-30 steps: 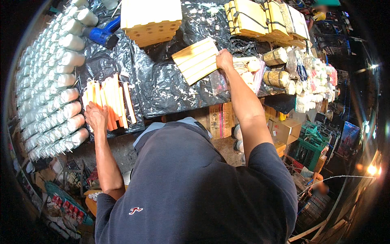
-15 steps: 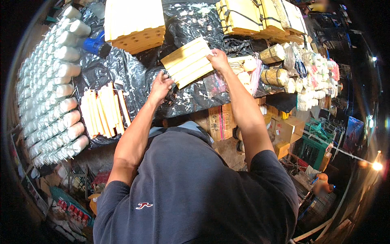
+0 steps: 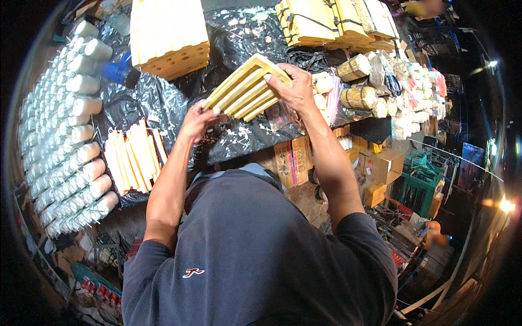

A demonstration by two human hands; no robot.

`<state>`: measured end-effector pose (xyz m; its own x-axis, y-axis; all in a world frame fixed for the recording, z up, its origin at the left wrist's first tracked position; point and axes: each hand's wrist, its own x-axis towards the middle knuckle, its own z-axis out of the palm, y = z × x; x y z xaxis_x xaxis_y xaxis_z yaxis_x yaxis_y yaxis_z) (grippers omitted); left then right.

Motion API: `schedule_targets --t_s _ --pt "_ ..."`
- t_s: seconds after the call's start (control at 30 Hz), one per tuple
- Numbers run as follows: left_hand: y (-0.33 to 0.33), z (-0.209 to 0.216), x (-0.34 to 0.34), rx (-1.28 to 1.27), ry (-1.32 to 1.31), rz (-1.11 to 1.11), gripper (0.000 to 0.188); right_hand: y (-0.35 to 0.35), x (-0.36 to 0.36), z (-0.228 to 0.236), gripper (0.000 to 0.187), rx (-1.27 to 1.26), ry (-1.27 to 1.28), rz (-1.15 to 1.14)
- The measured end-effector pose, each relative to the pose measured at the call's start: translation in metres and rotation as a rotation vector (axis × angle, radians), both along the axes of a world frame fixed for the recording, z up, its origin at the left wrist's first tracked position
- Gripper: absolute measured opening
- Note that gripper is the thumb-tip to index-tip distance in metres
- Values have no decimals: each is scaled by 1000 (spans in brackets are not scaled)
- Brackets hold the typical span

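A yellow grooved mould (image 3: 247, 89), with long parallel channels and a raised rim, is held tilted up above the black-covered table. My right hand (image 3: 296, 88) is closed on its upper right end, thumb over the face and fingers behind. My left hand (image 3: 197, 120) pinches the lower left corner between thumb and fingers. Left of my left forearm lies a bunch of long, pale orange candles (image 3: 130, 157) with wicks. Beyond the held piece stands a tall stack of similar yellow moulds (image 3: 171, 41), with holes showing in its near side.
Rows of white, cylindrical candles (image 3: 81, 108) line the left side, beside a blue container (image 3: 120, 70). Strapped yellow moulds (image 3: 307, 22) stand at the back right. Bundled candles (image 3: 359, 98) crowd the right, with cardboard boxes (image 3: 386, 165) below. Black plastic sheeting (image 3: 234, 142) covers the table, scattered with white scraps.
The mould has been lifted and tipped up, so its rimmed, channelled side shows. My left hand has moved left and down and now grips its corner; my right hand has kept its hold.
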<state>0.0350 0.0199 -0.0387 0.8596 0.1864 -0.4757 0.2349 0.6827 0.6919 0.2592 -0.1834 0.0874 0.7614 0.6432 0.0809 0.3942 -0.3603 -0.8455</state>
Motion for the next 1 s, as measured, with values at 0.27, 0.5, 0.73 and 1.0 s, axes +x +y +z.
schedule_targets --t_s 0.27,0.5,0.73,1.0 --pt "-3 110 6 804 -292 -124 37 31 -17 75 35 57 -205 370" --pt "-16 119 5 1015 -205 242 30 71 -79 12 78 116 -933 209" --pt "16 135 -7 1116 -259 560 28 19 -150 -80 69 -317 -717 715" --pt "30 163 -34 360 -446 401 33 24 -117 -22 41 206 1044 -208"
